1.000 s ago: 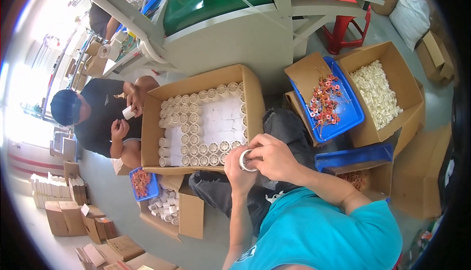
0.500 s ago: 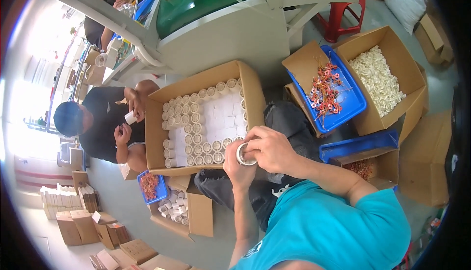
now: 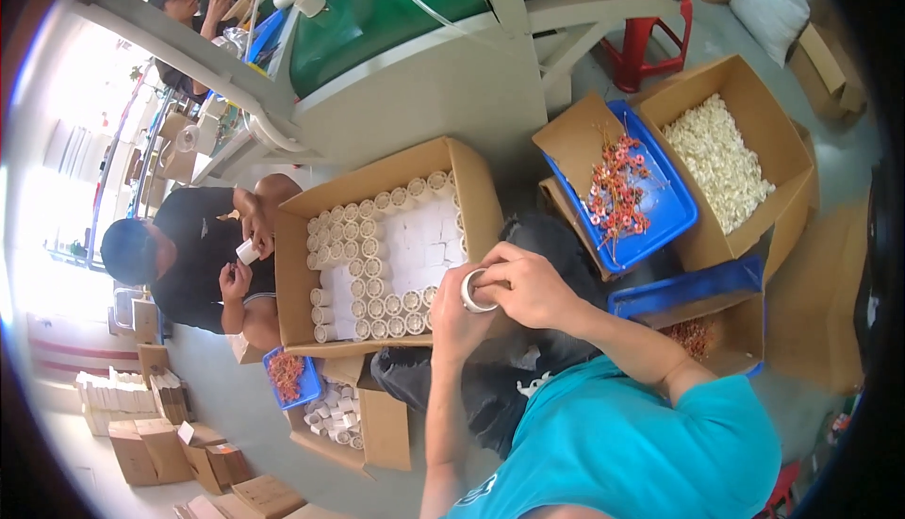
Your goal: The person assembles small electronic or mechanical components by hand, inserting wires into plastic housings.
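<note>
My left hand (image 3: 452, 327) is wrapped round a white cylindrical plastic housing (image 3: 468, 298), its open end facing up. The fingers of my right hand (image 3: 530, 288) are bunched together at that opening and reach inside the rim. Whatever they pinch in there is hidden. Both hands are above my lap, at the near right corner of a large cardboard box (image 3: 483, 203). Inside the box stand rows of similar white housings (image 3: 379, 309), lining its edges around a patch of white pieces.
To the right, a blue tray (image 3: 677, 208) holds red-and-orange wired parts, beside a carton of small whitish pieces (image 3: 721, 165). A lower blue tray (image 3: 650, 302) lies nearer. At left a co-worker (image 3: 193, 255) handles a white housing. A machine bench (image 3: 424, 95) stands beyond the box.
My right fingers have shifted slightly at the housing's opening, and the housing has turned a little. The whole view has tilted slightly. My left hand keeps its hold.
</note>
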Motion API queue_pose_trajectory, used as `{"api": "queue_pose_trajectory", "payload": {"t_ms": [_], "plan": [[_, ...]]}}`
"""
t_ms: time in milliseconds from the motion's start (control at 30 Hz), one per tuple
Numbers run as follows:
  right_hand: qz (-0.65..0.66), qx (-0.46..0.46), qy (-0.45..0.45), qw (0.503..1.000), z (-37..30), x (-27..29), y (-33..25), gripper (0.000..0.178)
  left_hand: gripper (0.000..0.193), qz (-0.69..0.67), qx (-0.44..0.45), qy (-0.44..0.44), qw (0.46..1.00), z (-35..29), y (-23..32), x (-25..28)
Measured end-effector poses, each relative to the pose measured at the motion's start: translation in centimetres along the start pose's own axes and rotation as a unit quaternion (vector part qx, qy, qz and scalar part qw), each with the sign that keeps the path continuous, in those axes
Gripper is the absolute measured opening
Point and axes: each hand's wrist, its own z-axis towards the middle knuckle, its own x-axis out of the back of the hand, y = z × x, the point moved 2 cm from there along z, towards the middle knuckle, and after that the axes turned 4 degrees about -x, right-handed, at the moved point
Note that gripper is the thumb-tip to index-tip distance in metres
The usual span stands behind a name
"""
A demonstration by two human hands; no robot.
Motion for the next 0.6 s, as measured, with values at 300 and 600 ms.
{"api": "queue_pose_trajectory", "payload": {"t_ms": [300, 600], "plan": [[-0.047, -0.065, 0.188, 0.979, -1.7, 8.3, 5.5, 0.034, 0.069, 0.076, -0.051, 0.133, 0.987, 19.3, -9.6, 7.8], [-0.151, -0.26, 0.236, 0.924, -8.7, 10.9, 12.9, 0.035, 0.071, 0.144, -0.048, 0.25, 0.956, 41.8, -18.9, 10.6]]}}
